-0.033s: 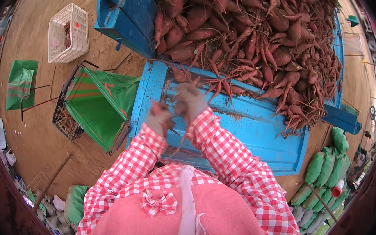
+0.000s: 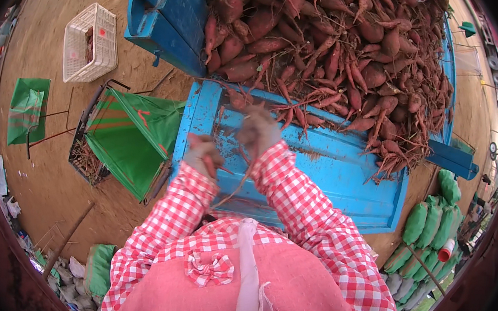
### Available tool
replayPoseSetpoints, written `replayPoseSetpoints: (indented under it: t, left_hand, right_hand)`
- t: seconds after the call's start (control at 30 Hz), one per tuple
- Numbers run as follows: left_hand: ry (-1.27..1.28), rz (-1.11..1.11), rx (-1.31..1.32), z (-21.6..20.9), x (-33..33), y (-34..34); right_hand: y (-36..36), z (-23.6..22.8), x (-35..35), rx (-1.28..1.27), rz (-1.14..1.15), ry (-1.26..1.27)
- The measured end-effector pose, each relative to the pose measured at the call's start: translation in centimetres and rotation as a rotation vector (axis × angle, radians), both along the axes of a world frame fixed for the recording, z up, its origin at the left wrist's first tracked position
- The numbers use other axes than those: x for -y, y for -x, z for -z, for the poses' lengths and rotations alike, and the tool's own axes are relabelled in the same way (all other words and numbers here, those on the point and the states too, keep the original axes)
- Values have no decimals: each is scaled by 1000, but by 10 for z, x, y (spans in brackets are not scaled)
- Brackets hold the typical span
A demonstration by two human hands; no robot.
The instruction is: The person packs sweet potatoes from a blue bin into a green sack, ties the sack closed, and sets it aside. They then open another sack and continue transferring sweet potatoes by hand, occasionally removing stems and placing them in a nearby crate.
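Observation:
A large heap of reddish-brown sweet potatoes fills the blue truck bed, spilling onto its lowered tailgate in front of me. Over the tailgate's left part, my left hand, in a dirty glove, is closed around a sweet potato; reddish ends poke out on either side of the fist. My right hand, just right of it and blurred, is closed too. From beneath it a thin brown stem hangs down toward my apron. My fingers hide most of what they grip.
Left of the tailgate, a green bag hangs open on a metal frame. Farther off are a white plastic crate and a smaller green bag. Filled green sacks are piled at right. A blue hinged post juts out at the bed's corner.
My hands have moved apart: the left slightly left, the right slightly right and up. The stem below the right hand now shows longer.

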State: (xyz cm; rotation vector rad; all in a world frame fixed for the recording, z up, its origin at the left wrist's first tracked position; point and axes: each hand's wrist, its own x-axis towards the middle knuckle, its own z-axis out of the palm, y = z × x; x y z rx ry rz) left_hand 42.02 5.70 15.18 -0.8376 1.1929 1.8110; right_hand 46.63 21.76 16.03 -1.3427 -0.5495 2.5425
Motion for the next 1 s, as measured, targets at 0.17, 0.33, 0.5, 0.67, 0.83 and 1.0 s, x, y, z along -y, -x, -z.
replayPoseSetpoints:
  t: [0.17, 0.33, 0.5, 0.67, 0.83, 1.0]
  left_hand:
    - [-13, 176, -100, 4, 30, 30]
    - [-53, 409, -3, 25, 19, 1]
    - [-150, 437, 44, 35, 11, -6]
    - [-201, 535, 48, 26, 2, -3]
    - [-545, 439, 364, 1, -18, -9]
    - [-759, 207, 364, -13, -13, -1]
  right_hand:
    - [-46, 43, -98, 160, -597, -779]
    - [-58, 91, -159, 611, -1338, -1534]
    - [-65, 80, -136, 728, -1532, -1377]
    - [-86, 31, -69, 546, -690, -1116]
    - [-79, -4, 3, 301, -567, -1001]
    - [-73, -31, 36, 69, -819, -1493]
